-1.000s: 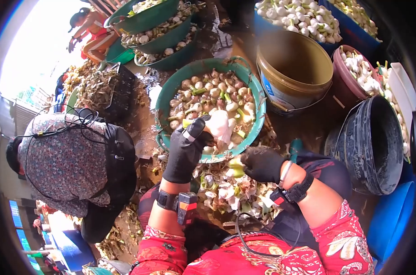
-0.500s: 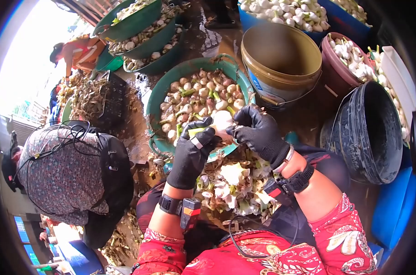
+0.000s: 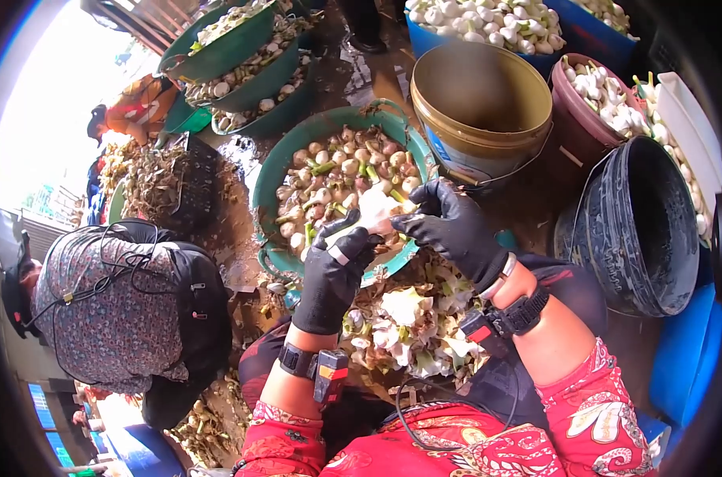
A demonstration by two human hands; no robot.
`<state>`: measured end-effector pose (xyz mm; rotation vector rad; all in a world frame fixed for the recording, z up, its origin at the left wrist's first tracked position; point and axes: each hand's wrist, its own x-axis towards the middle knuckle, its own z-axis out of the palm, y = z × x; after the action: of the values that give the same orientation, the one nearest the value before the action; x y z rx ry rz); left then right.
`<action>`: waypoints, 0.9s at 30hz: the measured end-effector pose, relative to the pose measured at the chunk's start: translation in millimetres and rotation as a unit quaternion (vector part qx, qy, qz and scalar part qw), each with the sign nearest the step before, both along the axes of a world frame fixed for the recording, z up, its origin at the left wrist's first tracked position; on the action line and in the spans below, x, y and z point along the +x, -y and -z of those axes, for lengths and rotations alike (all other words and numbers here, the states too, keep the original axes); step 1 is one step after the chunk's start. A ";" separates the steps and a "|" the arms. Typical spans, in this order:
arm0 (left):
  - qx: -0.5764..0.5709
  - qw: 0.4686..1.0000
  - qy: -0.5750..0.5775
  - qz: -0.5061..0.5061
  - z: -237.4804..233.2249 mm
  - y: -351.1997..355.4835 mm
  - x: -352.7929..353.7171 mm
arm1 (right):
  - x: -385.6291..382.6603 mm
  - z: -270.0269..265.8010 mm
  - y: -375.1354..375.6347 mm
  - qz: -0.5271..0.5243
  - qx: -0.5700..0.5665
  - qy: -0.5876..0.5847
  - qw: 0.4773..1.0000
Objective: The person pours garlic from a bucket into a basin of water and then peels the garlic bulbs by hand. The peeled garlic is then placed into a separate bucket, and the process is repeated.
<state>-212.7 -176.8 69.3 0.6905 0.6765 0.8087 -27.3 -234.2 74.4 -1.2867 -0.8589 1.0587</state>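
Note:
Between my two black-gloved hands is a pale white bulb (image 3: pixel 379 208), overexposed by bright light, above the near part of a green basin (image 3: pixel 269 171). My left hand (image 3: pixel 338 266) grips its left side, with a pale band round one finger. On the right, my right hand (image 3: pixel 448 226) has its fingertips pinched at the bulb's edge. Many bulbs with green stems (image 3: pixel 349 165) fill the basin. Below my hands lies a heap of pale peelings (image 3: pixel 408 314).
A yellowish bucket (image 3: pixel 481 143) and a dark bucket (image 3: pixel 635 230) stand on the right. White bulbs (image 3: pixel 488 24) fill a blue tub behind. One person (image 3: pixel 114 302) sits at left; another (image 3: pixel 142 107) bends farther back. Stacked green basins (image 3: pixel 226 60) stand at upper left.
The bulb has shifted slightly left and looks brighter, and its green stem no longer shows clearly. My right hand has moved a little left. The person at far left has shifted slightly.

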 end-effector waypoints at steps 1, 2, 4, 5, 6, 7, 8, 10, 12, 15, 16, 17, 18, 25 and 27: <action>0.032 0.999 -0.024 0.007 -3.7 3.4 4.1 | -1.1 -2.7 -2.9 0.005 -0.007 -0.005 1.000; 0.065 0.997 -0.047 0.013 -4.9 5.7 7.4 | 2.3 -2.3 -2.3 0.007 -0.007 -0.005 1.000; 0.065 0.997 -0.033 0.022 -3.9 9.0 10.2 | 8.8 -1.3 1.0 -0.046 -0.060 -0.180 0.981; 0.048 0.998 -0.031 0.024 -6.2 11.2 10.8 | 6.4 -2.1 0.8 -0.020 -0.036 -0.208 0.977; 0.031 0.999 -0.028 0.024 -7.4 12.8 10.9 | 7.9 -0.6 2.2 -0.020 -0.036 -0.208 0.977; 0.030 0.998 -0.049 0.024 -6.5 12.3 10.6 | 12.4 1.8 3.2 0.021 -0.011 -0.180 0.983; 0.033 0.998 -0.047 0.021 -3.1 9.9 8.9 | 18.5 4.3 3.3 0.061 0.015 -0.150 0.987; -0.026 0.998 0.062 0.019 -1.8 5.3 4.1 | 30.6 10.2 3.8 0.079 -0.008 -0.176 0.981; -0.034 0.996 0.080 0.029 -1.2 4.0 -0.7 | 32.2 12.9 5.7 0.005 -0.092 -0.092 0.991; -0.042 0.997 0.066 0.015 3.2 6.5 -1.7 | 20.5 12.5 7.9 -0.059 -0.049 -0.059 0.995; -0.044 0.997 0.065 0.017 5.2 8.6 -0.5 | 16.8 10.3 8.7 -0.089 -0.030 -0.042 0.995; -0.008 0.999 0.044 0.014 7.6 10.3 0.9 | 20.2 4.5 8.3 -0.099 -0.029 -0.134 0.986; 0.029 0.999 0.024 0.012 8.5 11.0 2.9 | 17.2 -1.4 8.3 -0.096 -0.030 -0.133 0.986; 0.315 0.941 -0.119 0.038 13.2 9.1 5.7 | 25.0 6.0 6.9 0.010 0.008 -0.154 0.988; -0.039 0.997 0.044 0.039 8.8 8.8 7.1 | 39.6 6.6 5.2 0.066 0.000 -0.137 0.988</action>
<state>-205.6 -185.6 60.5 0.6025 0.5940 0.7318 12.3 -239.4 67.9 -1.1482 -0.5591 1.0986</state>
